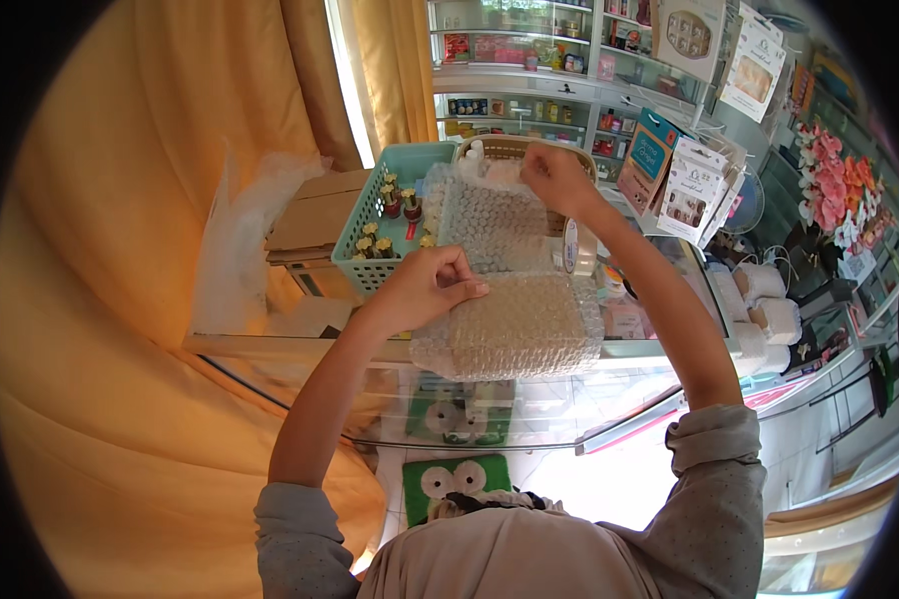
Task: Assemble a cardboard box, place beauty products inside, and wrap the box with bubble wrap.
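A cardboard box in bubble wrap (521, 329) lies at the front edge of the glass counter, and a loose flap of bubble wrap (494, 221) stretches away behind it. My left hand (438, 284) pinches the wrap with thumb and fingers at the box's back left. Raised over the brown basket, my right hand (558, 176) has curled fingers near the flap's far right corner; whether it grips anything cannot be told. A roll of packing tape (580, 247) stands on edge right of the flap.
A green plastic basket (359, 224) with small gold-capped bottles stands left of the wrap, beside flattened cardboard (315, 213). Behind is a brown basket (588, 161) with white bottles. A rack of hanging packets (693, 191) and wrapped parcels (775, 322) are at the right; an orange curtain (120, 224) hangs left.
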